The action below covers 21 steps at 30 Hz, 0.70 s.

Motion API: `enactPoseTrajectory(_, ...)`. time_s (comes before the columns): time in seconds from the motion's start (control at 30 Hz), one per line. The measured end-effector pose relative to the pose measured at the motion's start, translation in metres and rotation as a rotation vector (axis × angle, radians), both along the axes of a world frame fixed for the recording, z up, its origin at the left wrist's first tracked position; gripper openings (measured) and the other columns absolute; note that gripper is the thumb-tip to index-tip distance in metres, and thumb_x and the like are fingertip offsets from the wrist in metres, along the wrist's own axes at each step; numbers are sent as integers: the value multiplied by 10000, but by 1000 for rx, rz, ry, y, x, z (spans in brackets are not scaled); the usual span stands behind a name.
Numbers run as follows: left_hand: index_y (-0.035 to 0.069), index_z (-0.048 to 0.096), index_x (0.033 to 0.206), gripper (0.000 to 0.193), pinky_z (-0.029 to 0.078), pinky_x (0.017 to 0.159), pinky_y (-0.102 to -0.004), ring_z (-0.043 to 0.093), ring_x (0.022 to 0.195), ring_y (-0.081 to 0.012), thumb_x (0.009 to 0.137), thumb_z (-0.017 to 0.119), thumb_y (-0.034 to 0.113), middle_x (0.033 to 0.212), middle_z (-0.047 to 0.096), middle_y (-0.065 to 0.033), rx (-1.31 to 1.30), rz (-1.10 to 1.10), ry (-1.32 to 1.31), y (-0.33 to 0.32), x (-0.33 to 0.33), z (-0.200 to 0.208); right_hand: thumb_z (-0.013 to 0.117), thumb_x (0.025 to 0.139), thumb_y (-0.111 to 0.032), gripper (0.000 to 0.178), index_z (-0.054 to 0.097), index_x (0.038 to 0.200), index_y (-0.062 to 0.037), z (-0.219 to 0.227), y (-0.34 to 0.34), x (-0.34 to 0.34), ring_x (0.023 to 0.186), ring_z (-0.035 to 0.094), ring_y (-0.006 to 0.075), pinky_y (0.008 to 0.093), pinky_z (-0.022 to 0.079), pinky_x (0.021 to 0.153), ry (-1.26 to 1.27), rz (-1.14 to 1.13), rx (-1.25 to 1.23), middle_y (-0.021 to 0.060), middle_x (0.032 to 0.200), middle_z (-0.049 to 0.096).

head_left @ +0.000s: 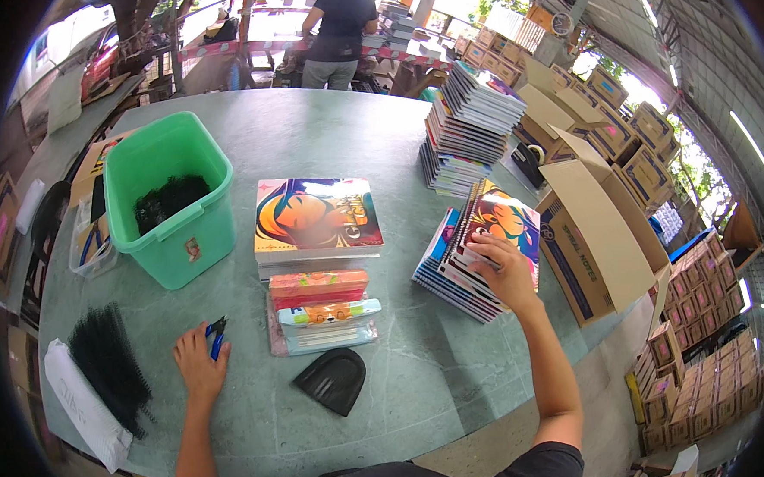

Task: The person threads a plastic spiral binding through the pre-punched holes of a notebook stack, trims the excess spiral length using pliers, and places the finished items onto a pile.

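Note:
My left hand (200, 360) rests on the table at the left, its thumb and fingers closed around small blue-handled cutters (218, 335). On the right, my right hand (506, 273) grips a colourful spiral notebook (508, 210) at the top of a short, fanned stack. More spiral notebooks (453, 282) lie beneath it, their bound edges toward the left. Between my hands stands a neat pile of illustrated notebooks (319, 216). In front of that pile are plastic-wrapped packs (320, 295) and a black rounded plastic piece (333, 382).
A green bin (188, 249) holds black spiral coils (173, 202). More black coils (110, 365) lie beside a white wrapped bundle (84, 405). A tall notebook stack (467, 130) stands at the back right, near an open carton (594, 245). A person (337, 33) stands beyond the table.

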<state>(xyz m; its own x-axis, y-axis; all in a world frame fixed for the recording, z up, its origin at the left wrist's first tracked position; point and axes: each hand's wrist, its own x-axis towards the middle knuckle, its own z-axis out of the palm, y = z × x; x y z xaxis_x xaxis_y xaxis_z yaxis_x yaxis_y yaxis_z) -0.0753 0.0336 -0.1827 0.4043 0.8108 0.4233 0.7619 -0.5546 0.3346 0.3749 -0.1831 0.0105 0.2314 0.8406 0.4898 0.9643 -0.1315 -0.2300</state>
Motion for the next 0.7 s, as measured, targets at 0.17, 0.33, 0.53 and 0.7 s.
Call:
enactPoseTrajectory(0.17,34,516,1192,536,326,905,-455,448,1053,-318,800,625,383,1098,512,-132,13,3,36,-1,5,5,694,726,-71,200,681,925,-48,23,30,-19,1073,585,279,387,455,920,-126,37,49,116,1084,650)
enactPoseTrajectory(0.33,50,514,1199,538,329,885,-454,449,1055,-312,795,632,385,1100,518,-124,-2,-15,20,-1,4,8,664,777,-137,291,649,1063,-83,-8,152,-102,1136,532,287,404,437,936,-245,526,-7,96,1166,603)
enactPoseTrajectory(0.53,52,520,1187,529,328,879,-450,455,1045,-307,791,641,381,1086,521,-115,-19,-34,-17,-4,2,15,684,761,-206,486,550,1228,-192,-39,224,-162,1151,470,295,439,408,956,-380,548,-225,88,1306,476)
enactPoseTrajectory(0.7,45,542,1160,500,330,865,-447,456,1021,-303,794,642,370,1071,520,-104,-10,-8,-44,-2,1,13,698,733,-172,406,602,1127,-168,-44,233,-168,1068,540,277,410,436,921,-385,508,-270,67,1259,531)
